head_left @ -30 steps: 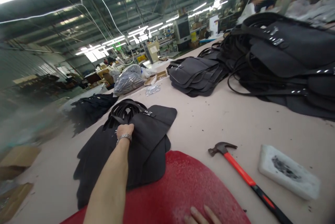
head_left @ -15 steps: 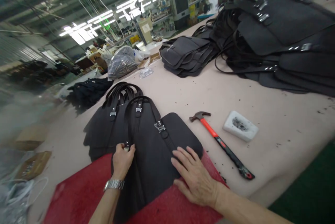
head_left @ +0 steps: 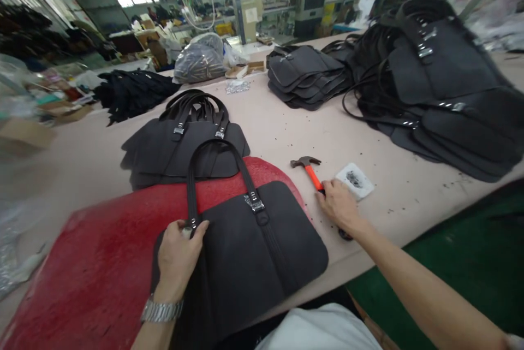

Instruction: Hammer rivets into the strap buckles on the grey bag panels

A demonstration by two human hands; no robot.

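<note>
A dark handbag panel (head_left: 245,241) lies over the front of a red mat (head_left: 102,230), its looped handle (head_left: 216,145) pointing away from me. A silver buckle (head_left: 256,201) sits at the handle's right end. My left hand (head_left: 180,251) pinches the handle's left end, with a small pale bit showing between the fingers that I cannot make out. To the right, my right hand (head_left: 338,205) is closed round the dark grip of a claw hammer (head_left: 313,176), which lies on the table with its head pointing away. Most of the grip is hidden under the hand.
A white block (head_left: 360,189) with dark bits on top lies beside the hammer. Behind the mat is a stack of handbag panels (head_left: 164,145). Larger piles of dark bags (head_left: 450,82) cover the back right. Small dark specks dot the pale table (head_left: 262,126).
My right hand has left the panel and taken hold of the hammer's grip. The handbag panel has come toward me, apart from the stack, with my left hand still at its handle.
</note>
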